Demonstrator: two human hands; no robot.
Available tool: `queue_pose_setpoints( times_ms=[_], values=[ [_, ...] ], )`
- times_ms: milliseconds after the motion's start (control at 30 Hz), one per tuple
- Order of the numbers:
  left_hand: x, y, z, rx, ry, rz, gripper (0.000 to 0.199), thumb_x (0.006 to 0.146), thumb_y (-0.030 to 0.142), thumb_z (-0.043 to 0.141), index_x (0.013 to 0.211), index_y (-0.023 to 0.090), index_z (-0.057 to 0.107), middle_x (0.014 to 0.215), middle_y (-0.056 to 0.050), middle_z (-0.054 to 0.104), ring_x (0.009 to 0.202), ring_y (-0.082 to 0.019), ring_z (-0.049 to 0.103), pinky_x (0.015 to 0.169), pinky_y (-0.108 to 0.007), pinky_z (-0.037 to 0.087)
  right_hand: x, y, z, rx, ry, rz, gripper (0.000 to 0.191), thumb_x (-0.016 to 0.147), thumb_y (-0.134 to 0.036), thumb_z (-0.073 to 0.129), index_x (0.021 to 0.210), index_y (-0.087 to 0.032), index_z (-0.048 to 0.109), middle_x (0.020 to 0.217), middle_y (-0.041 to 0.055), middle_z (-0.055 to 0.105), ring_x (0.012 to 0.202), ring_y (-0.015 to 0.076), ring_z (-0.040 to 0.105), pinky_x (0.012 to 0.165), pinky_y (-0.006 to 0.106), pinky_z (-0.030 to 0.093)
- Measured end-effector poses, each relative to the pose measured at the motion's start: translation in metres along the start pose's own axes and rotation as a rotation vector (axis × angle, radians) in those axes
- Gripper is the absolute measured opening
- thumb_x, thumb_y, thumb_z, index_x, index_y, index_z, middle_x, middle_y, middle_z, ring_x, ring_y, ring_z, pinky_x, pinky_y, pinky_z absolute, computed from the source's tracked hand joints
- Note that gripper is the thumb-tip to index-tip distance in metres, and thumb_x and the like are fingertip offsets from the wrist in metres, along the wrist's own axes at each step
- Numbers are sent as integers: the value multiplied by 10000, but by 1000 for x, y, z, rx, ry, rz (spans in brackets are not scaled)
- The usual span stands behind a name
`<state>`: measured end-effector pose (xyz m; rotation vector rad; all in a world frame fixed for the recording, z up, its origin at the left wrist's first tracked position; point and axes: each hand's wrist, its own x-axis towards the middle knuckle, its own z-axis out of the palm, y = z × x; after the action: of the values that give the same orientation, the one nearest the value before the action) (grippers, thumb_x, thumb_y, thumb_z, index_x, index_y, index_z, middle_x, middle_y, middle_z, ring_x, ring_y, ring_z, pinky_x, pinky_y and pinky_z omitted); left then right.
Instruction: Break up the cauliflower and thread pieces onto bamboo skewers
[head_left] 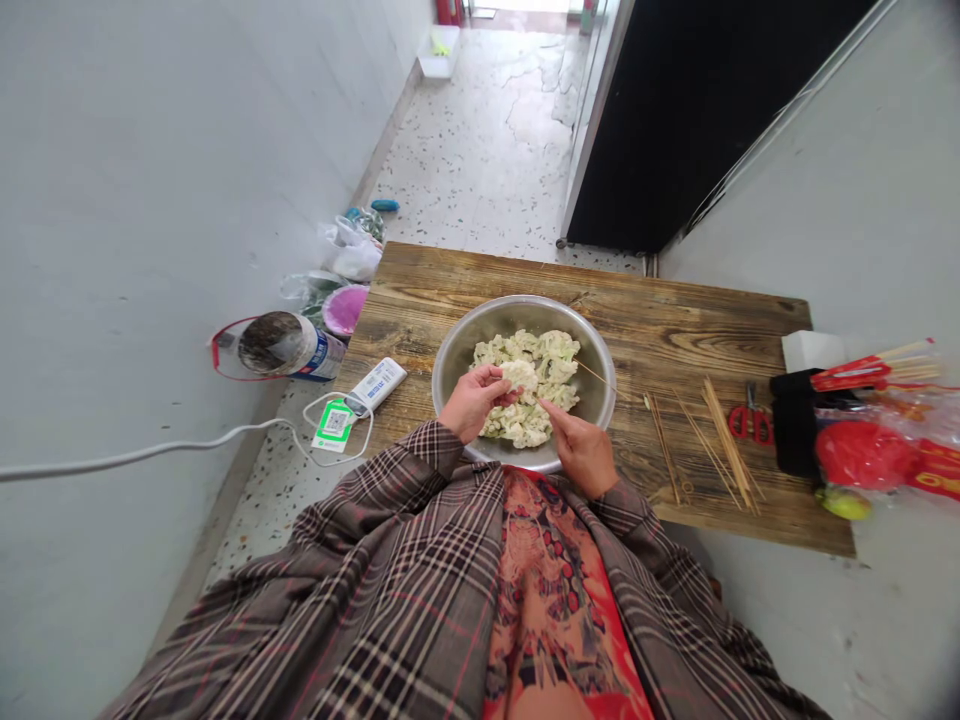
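Above a steel bowl (pixel 444 350) of cauliflower pieces (pixel 529 425), my left hand (pixel 471 402) pinches a pale cauliflower floret (pixel 519 376) between thumb and fingers. My right hand (pixel 585 450) is at the bowl's near right side, its fingers curled and the index finger pointing toward the floret. Whatever it holds is too small or hidden to make out. One thin wooden skewer (pixel 595 376) leans from the cauliflower over the bowl's right rim.
The wooden table (pixel 675 330) bears loose skewers (pixel 726 440), red-handled scissors (pixel 750 422), a black holder (pixel 795 430) and red packages (pixel 866 455) at right. At left are a white power strip (pixel 377 386), a green QR card (pixel 334 424) and a cable. A bucket (pixel 289 345) stands beyond the left edge.
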<state>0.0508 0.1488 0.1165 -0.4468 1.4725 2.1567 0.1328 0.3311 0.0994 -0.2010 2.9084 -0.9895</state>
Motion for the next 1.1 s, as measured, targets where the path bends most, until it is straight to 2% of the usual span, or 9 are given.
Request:
queue_pose_setpoints(
  times_ms=[233,433,567,700,800,900,1000,1100],
  values=[
    [2,2,-6,-36,-71,-118,241,694,168,733,806,128,524,706,-83,691,552,-107,626,577,-211,486,5,8,2,126,13,-22,373,968,-259,395,1293,-249,579,1208,37,668,1040,189,661,834,281,530],
    [2,-1,-9,-82,-93,-174,214,721,227,735,740,120,550,650,-49,642,528,-74,575,527,-174,459,5,7,1,166,42,-32,356,961,-263,408,1250,-230,614,1150,49,695,1023,189,665,865,305,527],
    [1,-4,-7,-56,-66,-138,225,720,242,737,706,117,550,601,-30,602,495,-59,526,490,-162,423,5,4,-3,132,61,-42,345,956,-253,415,1230,-250,625,1182,42,681,1050,193,656,868,320,532],
    [2,-1,-6,-91,15,-91,230,707,229,742,690,113,544,588,-20,583,492,-48,502,489,-154,405,4,8,-10,132,58,-35,316,947,-257,432,1157,-256,668,1150,45,695,1040,204,658,865,329,530],
    [4,7,-8,-172,69,-62,227,708,217,733,688,120,528,583,-4,570,488,-39,490,496,-147,404,3,8,-20,249,83,4,299,936,-289,454,1097,-221,696,995,61,736,875,194,691,779,303,534],
    [5,12,-9,-189,56,-60,205,720,205,711,694,124,525,586,-3,572,480,-41,483,492,-153,408,1,-1,-32,446,83,29,315,930,-319,468,1095,-179,696,739,35,695,632,145,635,630,255,503],
    [4,13,-5,-195,37,-80,178,730,193,701,720,125,536,591,-3,572,490,-45,490,496,-154,413,1,-17,-43,603,72,27,321,931,-335,471,1099,-173,693,619,-5,598,556,113,554,578,234,459],
    [3,12,0,-198,30,-96,183,724,189,712,734,124,542,589,-2,567,503,-49,497,501,-151,415,0,-29,-51,755,27,53,330,939,-360,459,1097,-180,686,579,-25,536,516,94,487,514,213,410]
  ],
)
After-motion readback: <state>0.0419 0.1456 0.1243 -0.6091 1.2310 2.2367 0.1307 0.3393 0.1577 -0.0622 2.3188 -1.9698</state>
